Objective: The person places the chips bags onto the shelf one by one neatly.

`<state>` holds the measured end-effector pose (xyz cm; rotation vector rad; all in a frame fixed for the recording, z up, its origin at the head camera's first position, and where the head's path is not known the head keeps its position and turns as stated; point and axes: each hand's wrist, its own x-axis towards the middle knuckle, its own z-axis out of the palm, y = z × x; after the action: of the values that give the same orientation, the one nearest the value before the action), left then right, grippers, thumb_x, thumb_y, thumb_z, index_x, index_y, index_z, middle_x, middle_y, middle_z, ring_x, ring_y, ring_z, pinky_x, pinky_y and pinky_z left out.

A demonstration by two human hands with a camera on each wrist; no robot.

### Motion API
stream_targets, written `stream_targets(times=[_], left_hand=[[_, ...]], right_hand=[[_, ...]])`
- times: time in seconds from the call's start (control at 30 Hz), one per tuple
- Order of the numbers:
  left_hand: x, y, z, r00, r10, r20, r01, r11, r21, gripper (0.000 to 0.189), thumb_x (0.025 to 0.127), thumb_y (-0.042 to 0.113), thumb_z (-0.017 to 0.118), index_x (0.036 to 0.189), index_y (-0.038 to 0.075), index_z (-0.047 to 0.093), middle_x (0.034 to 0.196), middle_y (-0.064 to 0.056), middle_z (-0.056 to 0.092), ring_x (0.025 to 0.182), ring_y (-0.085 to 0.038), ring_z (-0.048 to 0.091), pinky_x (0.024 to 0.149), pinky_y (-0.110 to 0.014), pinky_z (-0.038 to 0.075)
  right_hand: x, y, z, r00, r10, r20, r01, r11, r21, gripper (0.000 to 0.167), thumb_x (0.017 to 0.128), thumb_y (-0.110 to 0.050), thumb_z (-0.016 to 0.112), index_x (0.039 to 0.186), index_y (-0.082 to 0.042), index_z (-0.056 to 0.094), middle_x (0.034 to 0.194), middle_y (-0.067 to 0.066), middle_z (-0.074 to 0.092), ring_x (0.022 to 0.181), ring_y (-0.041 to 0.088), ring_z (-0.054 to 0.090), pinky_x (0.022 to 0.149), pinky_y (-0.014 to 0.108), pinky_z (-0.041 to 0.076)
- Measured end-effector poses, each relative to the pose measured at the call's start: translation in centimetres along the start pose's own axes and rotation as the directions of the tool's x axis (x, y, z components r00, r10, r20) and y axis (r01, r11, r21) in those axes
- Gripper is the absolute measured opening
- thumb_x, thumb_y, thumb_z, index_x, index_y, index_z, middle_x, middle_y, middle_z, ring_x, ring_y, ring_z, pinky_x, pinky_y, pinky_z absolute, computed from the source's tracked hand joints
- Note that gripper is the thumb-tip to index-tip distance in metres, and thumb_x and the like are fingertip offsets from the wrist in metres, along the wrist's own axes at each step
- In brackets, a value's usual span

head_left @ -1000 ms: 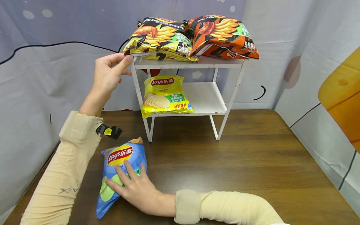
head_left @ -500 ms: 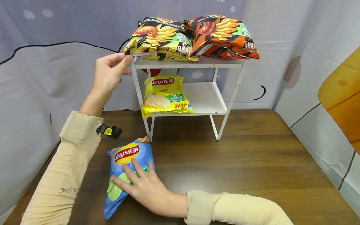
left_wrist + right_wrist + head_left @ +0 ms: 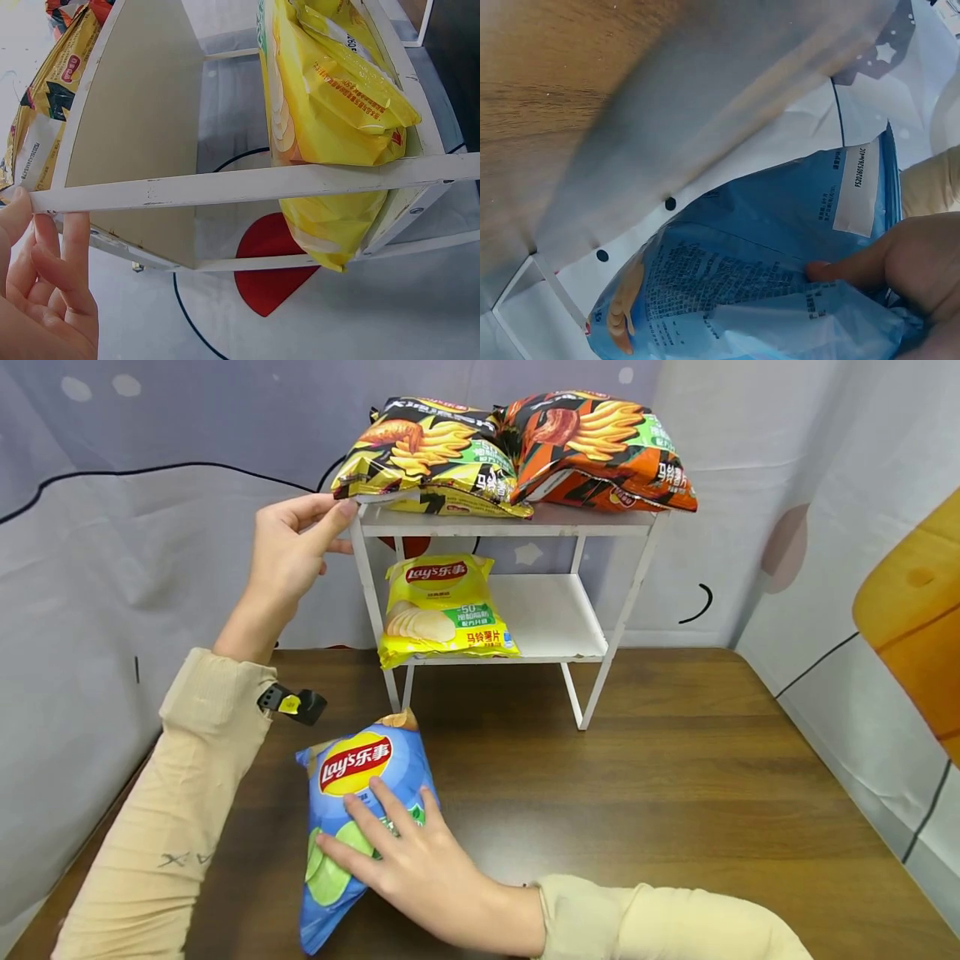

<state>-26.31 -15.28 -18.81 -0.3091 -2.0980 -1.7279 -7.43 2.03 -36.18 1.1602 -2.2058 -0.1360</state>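
Note:
My right hand (image 3: 431, 860) holds a blue bag of Lay's potato chips (image 3: 401, 739) at the front left of the table. Its fingers spread over the printed front, hiding part of the picture. In the right wrist view the thumb (image 3: 847, 271) presses the back of the blue bag (image 3: 727, 277). At the upper left corner of a white two-tier shelf rack (image 3: 630, 585), my left hand (image 3: 288, 552) pinches the frame between thumb and fingers. The left wrist view shows those fingertips (image 3: 76, 225) at the end of the white bar.
On the top tier lie a yellow-and-black chip bag (image 3: 427, 447) and an orange-and-black one (image 3: 600, 443), side by side. A yellow Lay's bag (image 3: 442, 610) leans on the lower tier's left half. The wooden table (image 3: 675, 793) ends at patterned cloth walls (image 3: 112, 552).
My right hand has slid the blue chip bag rightward, towards the space below the rack. My left hand stays on the rack's corner.

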Motion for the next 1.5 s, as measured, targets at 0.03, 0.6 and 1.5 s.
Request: stream_targets(times=[0.03, 0.6, 1.5], left_hand=[[0.0, 0.0, 0.0, 1.000, 0.003, -0.001, -0.003, 1.000, -0.001, 0.018, 0.088, 0.028, 0.070, 0.098, 0.014, 0.074, 0.083, 0.016, 0.067, 0.060, 0.000, 0.065, 0.043, -0.017, 0.032], [0.0, 0.0, 0.1, 1.000, -0.006, -0.001, 0.006, 1.000, 0.008, 0.022, 0.088, 0.030, 0.070, 0.101, 0.013, 0.073, 0.085, 0.015, 0.067, 0.061, 0.000, 0.065, 0.044, -0.018, 0.032], [0.1, -0.1, 0.0, 1.000, 0.001, 0.002, -0.001, 1.000, -0.022, 0.022, 0.088, 0.028, 0.070, 0.102, 0.011, 0.073, 0.083, 0.016, 0.068, 0.059, 0.000, 0.065, 0.043, -0.017, 0.032]], right_hand=[[-0.1, 0.1, -0.2, 1.000, 0.004, 0.002, -0.004, 1.000, 0.001, 0.050, 0.089, -0.027, 0.068, 0.136, -0.036, 0.051, 0.137, 0.002, 0.056, 0.130, 0.028, 0.050, 0.088, 0.052, 0.053], [-3.1, 2.0, -3.3, 0.996, -0.034, -0.083, 0.035, 0.999, 0.004, 0.042, 0.099, -0.013, 0.042, 0.137, -0.029, 0.051, 0.136, 0.006, 0.055, 0.129, 0.031, 0.050, 0.089, 0.052, 0.052], [-6.4, 6.6, -7.1, 0.956, 0.035, -0.290, -0.025, 0.999, 0.039, 0.051, 0.095, 0.003, 0.033, 0.124, -0.025, 0.064, 0.127, 0.009, 0.063, 0.120, 0.036, 0.058, 0.083, 0.051, 0.052]])
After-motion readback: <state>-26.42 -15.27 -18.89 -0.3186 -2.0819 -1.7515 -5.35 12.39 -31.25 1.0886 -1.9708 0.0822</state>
